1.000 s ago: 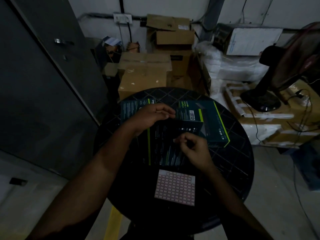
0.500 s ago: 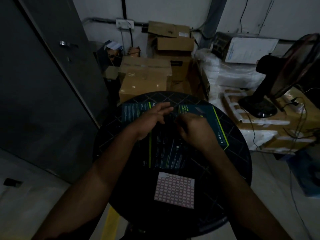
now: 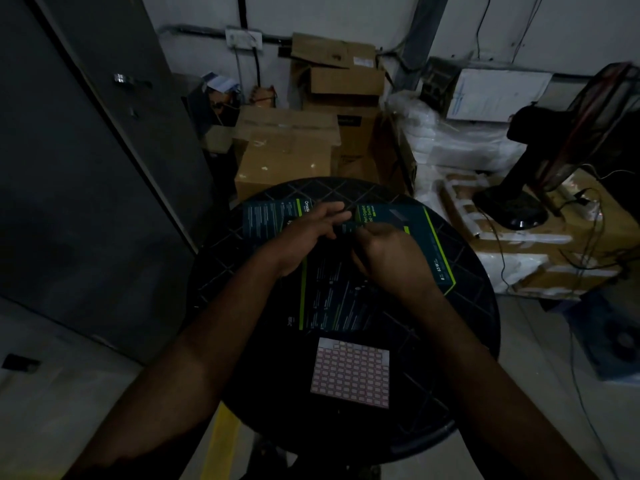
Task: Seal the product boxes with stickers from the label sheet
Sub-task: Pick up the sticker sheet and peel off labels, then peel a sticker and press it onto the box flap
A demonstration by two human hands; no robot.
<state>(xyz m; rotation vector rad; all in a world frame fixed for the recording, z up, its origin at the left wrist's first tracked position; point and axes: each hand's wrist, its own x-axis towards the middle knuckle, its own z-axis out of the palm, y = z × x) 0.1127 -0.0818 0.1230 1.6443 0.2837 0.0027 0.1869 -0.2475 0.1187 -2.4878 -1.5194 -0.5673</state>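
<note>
**Sticker going onto box edge, both hands at far end**

Head view: the near product box point(image 3: 332, 299) lies mid-frame on the round black table point(image 3: 460, 341), long axis running away from the person. Left hand point(image 3: 308, 233), fingers loosely spread, steadies its far end; right hand point(image 3: 388, 254) touches the same edge, fingertips bunched, sticker not visible. Label sheet point(image 3: 350, 373) lies below the box, nearer the right hand. Right box point(image 3: 415, 237) reads "Port Gigabit", "63 W".
</note>
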